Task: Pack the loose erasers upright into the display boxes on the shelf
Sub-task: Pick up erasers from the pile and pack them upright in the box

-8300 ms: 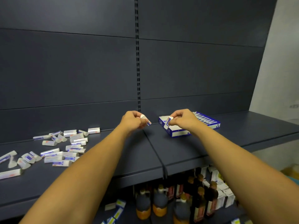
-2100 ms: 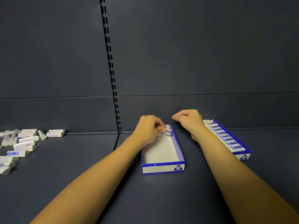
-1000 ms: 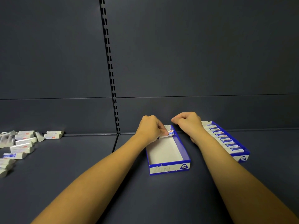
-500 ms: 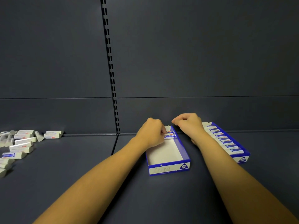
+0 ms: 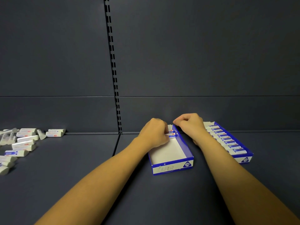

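Dark shelf (image 5: pixel 81 184) bearing two blue-and-white display boxes: the near-empty box (image 5: pixel 172 167) at centre and, to its right, the full box (image 5: pixel 243 157) with a row of upright erasers. Left hand (image 5: pixel 154 133), fingers curled, pinches an eraser (image 5: pixel 172 135) at the near-empty box's far end; right hand (image 5: pixel 190 124) is curled at that box's far right corner, its contents hidden. Loose erasers (image 5: pixel 24 142) lie scattered far left.

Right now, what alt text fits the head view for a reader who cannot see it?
A person's left hand sets erasers upright at the far end of a nearly empty blue display box on a dark shelf. The right hand rests beside it with fingers curled; a full box sits right, loose erasers left.
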`<state>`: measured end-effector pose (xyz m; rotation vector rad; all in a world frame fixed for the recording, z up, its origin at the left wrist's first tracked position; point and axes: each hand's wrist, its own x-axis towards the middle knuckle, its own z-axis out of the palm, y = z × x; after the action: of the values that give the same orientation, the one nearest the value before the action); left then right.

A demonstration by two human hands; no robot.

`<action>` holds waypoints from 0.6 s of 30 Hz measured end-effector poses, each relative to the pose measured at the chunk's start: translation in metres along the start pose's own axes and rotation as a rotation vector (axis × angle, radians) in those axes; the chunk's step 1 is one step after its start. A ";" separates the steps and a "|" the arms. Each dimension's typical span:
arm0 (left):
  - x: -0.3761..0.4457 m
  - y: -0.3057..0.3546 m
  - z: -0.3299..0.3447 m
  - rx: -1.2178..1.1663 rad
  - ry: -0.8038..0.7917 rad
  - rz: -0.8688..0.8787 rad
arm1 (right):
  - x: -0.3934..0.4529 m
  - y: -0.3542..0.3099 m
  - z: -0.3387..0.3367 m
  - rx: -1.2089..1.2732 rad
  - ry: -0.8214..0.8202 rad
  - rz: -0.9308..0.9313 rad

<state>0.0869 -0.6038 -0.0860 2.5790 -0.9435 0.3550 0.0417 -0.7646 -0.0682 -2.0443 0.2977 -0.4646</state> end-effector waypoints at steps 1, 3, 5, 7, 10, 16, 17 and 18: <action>0.000 0.000 0.000 0.021 0.022 0.015 | 0.000 0.000 0.000 0.002 0.004 0.002; 0.001 0.000 0.001 0.054 0.054 0.036 | 0.001 0.000 0.001 -0.001 0.008 0.002; 0.002 0.001 0.002 0.060 0.045 0.037 | 0.002 0.001 0.001 -0.002 0.007 0.003; 0.002 0.004 0.003 0.046 0.040 0.027 | 0.002 0.002 0.002 0.001 0.007 0.004; 0.005 0.007 0.005 0.050 0.052 0.020 | 0.002 0.003 0.002 -0.010 0.001 0.009; 0.005 0.013 0.008 0.059 0.032 0.017 | 0.002 0.003 0.002 -0.024 -0.008 0.010; 0.006 0.011 0.008 0.047 0.024 0.002 | 0.001 0.003 0.002 -0.020 -0.008 0.010; 0.008 0.008 0.007 0.024 0.014 -0.021 | 0.001 0.003 0.001 -0.016 -0.006 0.008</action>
<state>0.0878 -0.6173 -0.0879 2.6022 -0.9123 0.3810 0.0431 -0.7658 -0.0712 -2.0590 0.3063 -0.4524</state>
